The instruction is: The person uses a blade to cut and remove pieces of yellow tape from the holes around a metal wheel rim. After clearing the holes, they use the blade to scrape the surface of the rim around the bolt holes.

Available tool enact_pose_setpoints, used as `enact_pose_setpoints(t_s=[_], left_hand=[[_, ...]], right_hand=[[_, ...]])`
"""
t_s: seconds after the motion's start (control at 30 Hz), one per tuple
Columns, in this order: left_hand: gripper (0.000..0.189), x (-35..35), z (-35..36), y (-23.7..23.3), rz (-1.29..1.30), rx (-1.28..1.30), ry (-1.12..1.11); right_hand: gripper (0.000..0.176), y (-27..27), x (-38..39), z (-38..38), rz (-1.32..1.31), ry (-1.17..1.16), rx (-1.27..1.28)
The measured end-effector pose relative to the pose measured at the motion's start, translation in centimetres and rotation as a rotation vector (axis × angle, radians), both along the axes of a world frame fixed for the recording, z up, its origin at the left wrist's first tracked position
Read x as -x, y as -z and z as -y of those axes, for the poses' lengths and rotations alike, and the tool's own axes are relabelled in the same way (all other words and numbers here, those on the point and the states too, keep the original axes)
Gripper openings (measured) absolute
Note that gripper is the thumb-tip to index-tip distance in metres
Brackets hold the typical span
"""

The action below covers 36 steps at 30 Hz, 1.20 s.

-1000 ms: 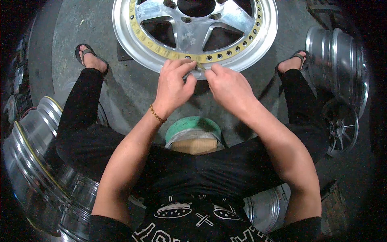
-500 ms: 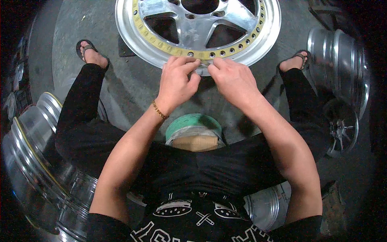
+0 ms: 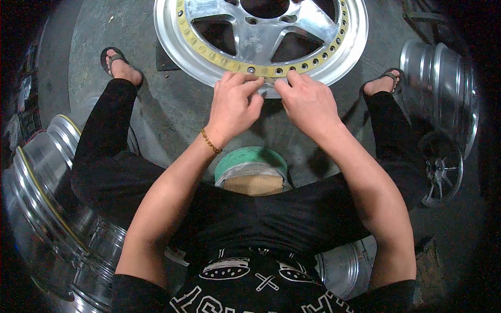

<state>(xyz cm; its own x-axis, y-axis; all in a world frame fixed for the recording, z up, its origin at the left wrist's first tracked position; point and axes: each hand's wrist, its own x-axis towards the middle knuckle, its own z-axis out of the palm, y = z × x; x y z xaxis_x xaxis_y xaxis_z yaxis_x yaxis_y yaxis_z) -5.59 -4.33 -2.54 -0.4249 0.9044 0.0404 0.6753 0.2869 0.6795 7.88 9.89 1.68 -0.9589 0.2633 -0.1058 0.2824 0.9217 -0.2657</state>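
A silver spoked wheel rim (image 3: 344,57) lies at the top of the view, its polished outer lip towards me. Yellow tape (image 3: 209,53) runs around its ring of bolt holes; holes show open on the right, while on the left most are covered. My left hand (image 3: 235,103) is at the near edge of the ring, fingers curled and closed against the tape, thumb lower. Beside it, my right hand (image 3: 310,101) is closed in a pinch at the same spot. A small gap separates the hands. The fingertips hide whatever they pinch.
A round green-rimmed container (image 3: 229,161) with a tan block on top stands between my legs. Several shiny rims (image 3: 39,177) are stacked at left, and another rim (image 3: 425,78) stands at right. A dark spoked wheel (image 3: 443,172) is below that one.
Both hands and the wheel sit slightly further right in view. The right hand's fingers have shifted a little on the ring; the hands remain at the same part of the tape.
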Motion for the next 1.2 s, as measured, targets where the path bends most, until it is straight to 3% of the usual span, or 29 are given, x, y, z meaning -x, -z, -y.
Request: enact_pose_setpoints(t_s=[0.5,0.73,1.2], left_hand=[[0.031,-0.53,0.18,-0.13,-0.024,-0.017,-0.01],[0.027,-0.54,0.04,0.02,-0.033,-0.022,-0.033],[0.025,-0.28,-0.24,0.12,-0.007,-0.068,-0.055]], right_hand=[[0.013,0.61,-0.17,-0.25,-0.057,0.063,-0.193],[0.014,0.07,0.03,-0.14,0.011,0.056,-0.178],[0.007,0.59,-0.14,-0.54,-0.178,-0.119,-0.017]])
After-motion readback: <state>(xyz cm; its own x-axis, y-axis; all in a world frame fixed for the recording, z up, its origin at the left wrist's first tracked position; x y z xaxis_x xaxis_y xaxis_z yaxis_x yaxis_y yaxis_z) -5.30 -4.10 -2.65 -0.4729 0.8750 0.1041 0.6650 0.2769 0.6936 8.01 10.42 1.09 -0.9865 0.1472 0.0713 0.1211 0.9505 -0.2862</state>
